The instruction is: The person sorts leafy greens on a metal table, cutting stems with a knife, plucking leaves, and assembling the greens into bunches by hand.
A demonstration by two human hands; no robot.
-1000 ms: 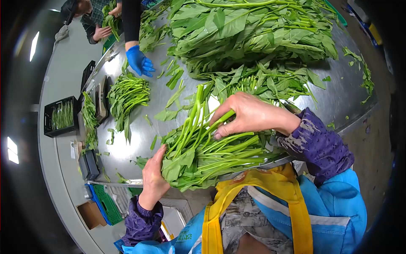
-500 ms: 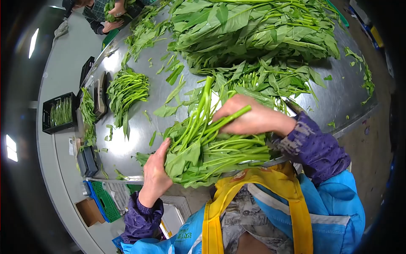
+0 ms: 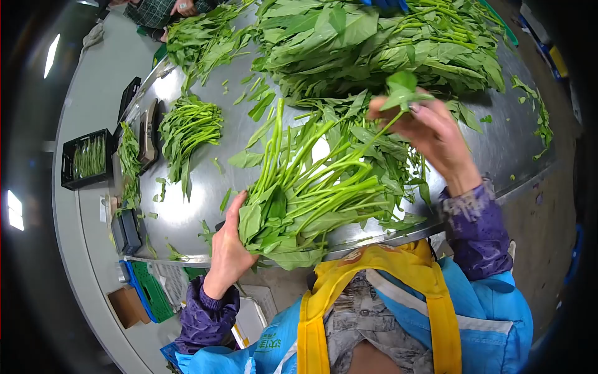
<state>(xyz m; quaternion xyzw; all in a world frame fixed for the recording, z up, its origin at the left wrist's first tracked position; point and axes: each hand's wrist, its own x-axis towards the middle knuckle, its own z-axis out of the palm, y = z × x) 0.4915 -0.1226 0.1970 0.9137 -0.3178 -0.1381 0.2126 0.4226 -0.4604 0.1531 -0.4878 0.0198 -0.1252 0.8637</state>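
Shiny metal tabletop (image 3: 208, 181) lies beneath a green bundle (image 3: 311, 209) at its near edge; the left hand (image 3: 230, 252) clasps the leafy end, fingers partly hidden, while the right hand (image 3: 436, 134) pinches a leafy sprig (image 3: 400, 90).

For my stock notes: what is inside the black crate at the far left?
Leafy greens are visible inside the black crate. They hide its bottom, so anything beneath them cannot be seen.

R hand (image 3: 430, 131) went up & away from the bunch (image 3: 317, 199), now w/ a leafy stem (image 3: 402, 90) in its fingers, near the big pile (image 3: 374, 56). Bunch's stems fan out more vs. ½ sec ago. Co-worker's blue glove (image 3: 386, 5), by the small bunch (image 3: 190, 134) 1 sec ago, now shows at the big pile.
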